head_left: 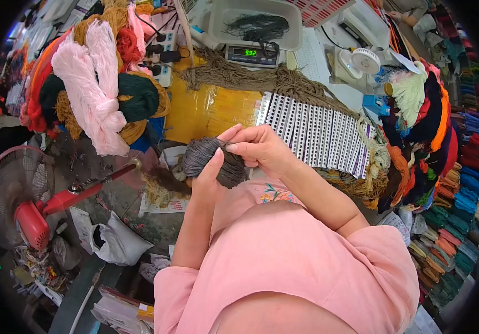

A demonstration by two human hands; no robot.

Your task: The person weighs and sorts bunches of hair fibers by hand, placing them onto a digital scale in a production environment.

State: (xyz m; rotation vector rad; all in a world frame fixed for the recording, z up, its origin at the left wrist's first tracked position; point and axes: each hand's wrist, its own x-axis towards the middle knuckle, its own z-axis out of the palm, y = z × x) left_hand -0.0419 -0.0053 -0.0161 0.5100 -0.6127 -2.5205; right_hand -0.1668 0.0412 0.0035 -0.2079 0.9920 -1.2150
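Note:
A bundle of dark grey yarn is held in front of the pink shirt. My left hand is wrapped around the bundle from the near side, with its thumb on top. At the bundle's upper right, my right hand is closed in a pinch, thumb and forefinger together against the yarn and the left fingertips. Whether a single strand lies in that pinch is too small to tell. Beyond the hands lie a yellow taped surface and rows of white strips with black holes.
A scale reading 992, decimal point unclear, carries a clear bin of dark yarn. Brown yarn crosses the table. Pink, green and orange skeins hang left, above a red fan. A small white fan stands right.

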